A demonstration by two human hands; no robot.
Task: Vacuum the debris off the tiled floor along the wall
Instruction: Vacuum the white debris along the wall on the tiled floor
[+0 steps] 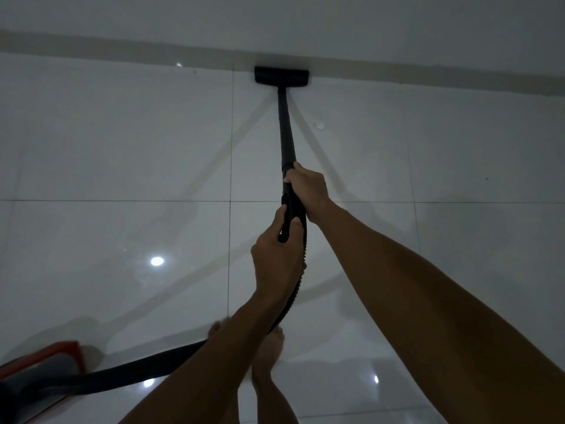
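The tiled floor [122,148] stretched glossy and mostly clean-looking ahead of the grip, and the wall [305,22] with its pale skirting strip [122,45] ran across the far end, well beyond both hands. By my read the job was partway through: the stretch beside the floor head looked clear, yet a small white scrap of debris [319,125] lay beyond the upper hand and a little to its right, and a dark speck [486,179] sat well off to the right, neither picked up yet. The vacuum body [39,377], red-edged, sat far behind and to the left of the grip, its ribbed hose [298,280] climbing up past the lower hand. The black wand [286,130] ran straight out from the grip to the floor head [281,75], which was pressed up against the skirting. The right hand [308,191] was wrapped tight round the wand's lower end; the left hand [276,258], just behind it, was clenched on the hose cuff.
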